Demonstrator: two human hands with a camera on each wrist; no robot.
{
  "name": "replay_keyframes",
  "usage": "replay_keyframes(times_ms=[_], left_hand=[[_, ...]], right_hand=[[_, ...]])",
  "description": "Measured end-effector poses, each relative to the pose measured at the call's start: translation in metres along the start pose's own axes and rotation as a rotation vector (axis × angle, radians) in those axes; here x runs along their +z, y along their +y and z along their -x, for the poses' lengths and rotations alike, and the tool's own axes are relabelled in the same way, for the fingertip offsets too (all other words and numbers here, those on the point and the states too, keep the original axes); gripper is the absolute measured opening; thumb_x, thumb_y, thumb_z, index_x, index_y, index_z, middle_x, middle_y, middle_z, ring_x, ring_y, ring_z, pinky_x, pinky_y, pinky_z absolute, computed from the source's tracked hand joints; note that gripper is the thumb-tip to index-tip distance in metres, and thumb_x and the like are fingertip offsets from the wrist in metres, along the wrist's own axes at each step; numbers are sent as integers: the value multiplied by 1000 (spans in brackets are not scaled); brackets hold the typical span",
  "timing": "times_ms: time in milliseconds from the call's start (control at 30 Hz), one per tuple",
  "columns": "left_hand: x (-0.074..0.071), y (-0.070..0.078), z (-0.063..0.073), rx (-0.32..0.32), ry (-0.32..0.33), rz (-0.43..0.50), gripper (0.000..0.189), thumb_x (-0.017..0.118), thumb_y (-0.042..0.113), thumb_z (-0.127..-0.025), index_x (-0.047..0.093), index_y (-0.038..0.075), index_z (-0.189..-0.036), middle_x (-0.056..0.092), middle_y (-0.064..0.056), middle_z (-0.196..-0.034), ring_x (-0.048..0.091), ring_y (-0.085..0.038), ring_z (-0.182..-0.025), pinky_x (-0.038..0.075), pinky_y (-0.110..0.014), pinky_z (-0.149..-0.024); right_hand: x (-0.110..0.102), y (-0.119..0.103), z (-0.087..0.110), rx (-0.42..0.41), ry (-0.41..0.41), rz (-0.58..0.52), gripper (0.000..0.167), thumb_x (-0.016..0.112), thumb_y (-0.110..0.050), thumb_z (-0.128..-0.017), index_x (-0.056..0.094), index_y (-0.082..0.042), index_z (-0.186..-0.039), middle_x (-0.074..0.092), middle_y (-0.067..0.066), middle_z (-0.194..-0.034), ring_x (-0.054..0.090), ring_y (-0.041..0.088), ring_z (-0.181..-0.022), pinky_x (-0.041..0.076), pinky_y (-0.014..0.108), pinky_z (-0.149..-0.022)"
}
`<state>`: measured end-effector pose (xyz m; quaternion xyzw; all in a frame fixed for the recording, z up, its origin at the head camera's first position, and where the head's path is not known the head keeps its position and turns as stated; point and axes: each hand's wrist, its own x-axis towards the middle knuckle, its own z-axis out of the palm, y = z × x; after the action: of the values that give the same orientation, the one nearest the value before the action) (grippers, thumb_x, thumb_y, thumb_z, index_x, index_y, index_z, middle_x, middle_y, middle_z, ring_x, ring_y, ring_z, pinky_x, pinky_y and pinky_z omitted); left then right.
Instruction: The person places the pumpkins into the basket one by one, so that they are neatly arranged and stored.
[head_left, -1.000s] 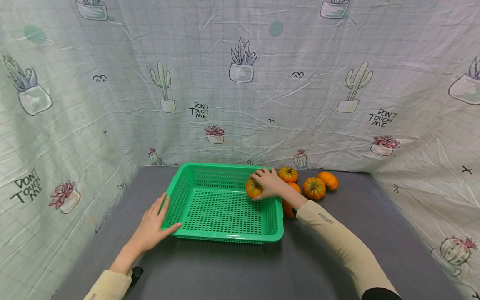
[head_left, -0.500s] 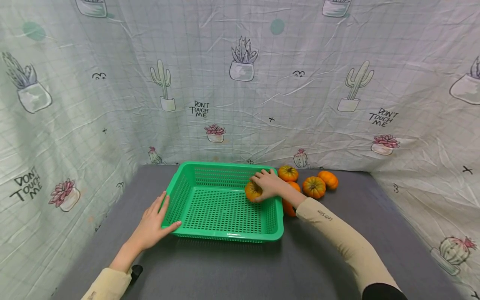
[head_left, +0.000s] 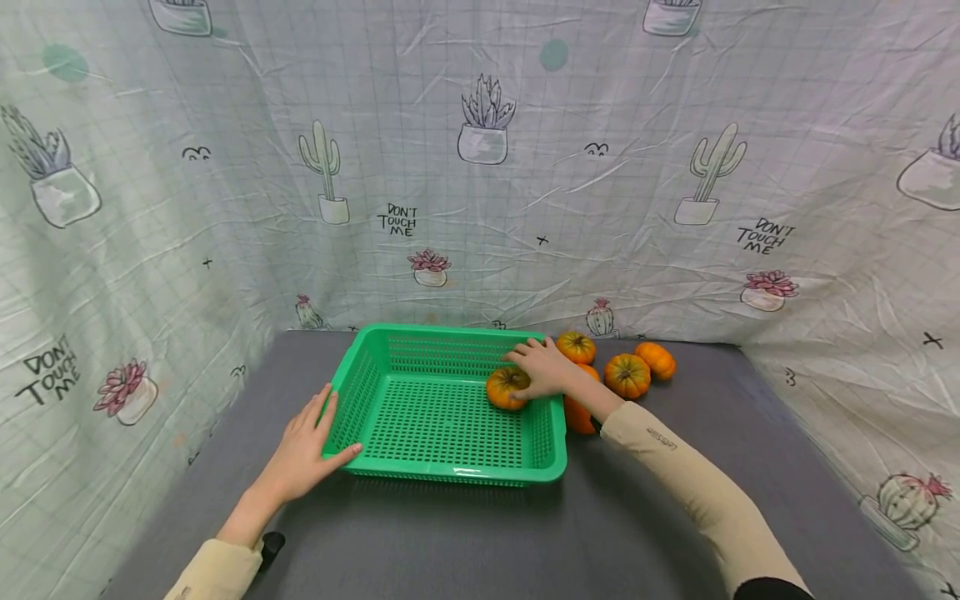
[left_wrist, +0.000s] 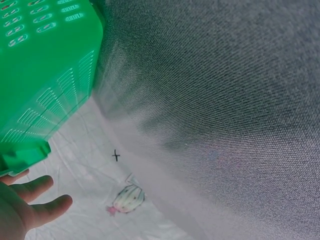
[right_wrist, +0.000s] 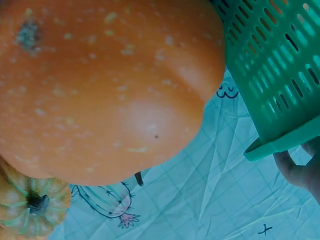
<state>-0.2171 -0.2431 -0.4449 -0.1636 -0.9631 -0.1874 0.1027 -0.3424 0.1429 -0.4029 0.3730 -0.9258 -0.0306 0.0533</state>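
A small orange pumpkin (head_left: 504, 390) sits in the right end of the green basket (head_left: 457, 472); beside it the right hand (head_left: 546, 367) has its fingers apart. The left hand (head_left: 300, 454), fingers spread, rests at the left rim. Other pumpkins (head_left: 627, 377) lie toward the worktop's (head_left: 450, 542) back right corner.

Wrinkled, pale grey-white, faintly gridded cloth backdrop (head_left: 480, 200) is hanging at rear and along both sides. Printed across it, repeating: grey-leaved potted succulents (head_left: 486, 125), green potted cacti (head_left: 322, 162), pink-leaved potted rosette plants (head_left: 430, 262), round teal dots (head_left: 554, 55), black "DON'T TOUCH ME" lettering (head_left: 399, 220). Flat, dark grey, woven-textured surface (head_left: 450, 542) is spreading below, meeting cloth along rear edge. Soft light is whitening creases; cloth is showing bluish in right wrist view.
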Motion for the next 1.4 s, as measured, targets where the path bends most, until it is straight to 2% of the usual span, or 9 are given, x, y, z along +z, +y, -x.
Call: replay_keyframes(times_ms=[333, 600, 867, 1100, 1400], left_hand=[[1, 0, 1, -1, 1, 7, 90, 57, 49, -81, 13, 0, -143, 8, -17, -150, 15, -43, -133, 18, -64, -97], [3, 0, 2, -6, 11, 7, 89, 57, 48, -81, 13, 1, -143, 10, -19, -149, 16, -43, -133, 19, -64, -97], [1, 0, 2, -4, 7, 10, 89, 57, 48, -81, 13, 1, -143, 9, -18, -149, 14, -43, -134, 18, -64, -97], [1, 1, 1, -5, 6, 12, 89, 56, 48, -82, 12, 2, -143, 7, -16, -150, 14, -43, -134, 18, -64, -97], [0, 1, 1, -6, 4, 18, 89, 56, 47, -82, 11, 1, -143, 5, -15, -151, 14, -44, -133, 18, -65, -96]], right_hand=[[0, -3, 27, -39, 180, -66, 40, 61, -34, -83, 58, -13, -116, 58, 4, -109, 48, 23, -95, 33, 40, -74], [4, -2, 51, -50, 287, -110, 32, 64, -24, -81, 62, -10, -110, 60, 4, -104, 49, 23, -96, 38, 44, -78], [3, -3, 71, -61, 396, -99, 26, 65, -22, -80, 64, -15, -104, 62, 2, -100, 49, 19, -89, 34, 36, -71], [5, -1, 89, -37, 433, -87, 22, 65, -22, -80, 66, -15, -101, 61, 1, -99, 49, 18, -87, 34, 35, -73], [13, 10, 111, 45, 456, -140, 26, 66, -18, -78, 64, -11, -103, 61, 4, -101, 50, 23, -90, 38, 43, -77]])
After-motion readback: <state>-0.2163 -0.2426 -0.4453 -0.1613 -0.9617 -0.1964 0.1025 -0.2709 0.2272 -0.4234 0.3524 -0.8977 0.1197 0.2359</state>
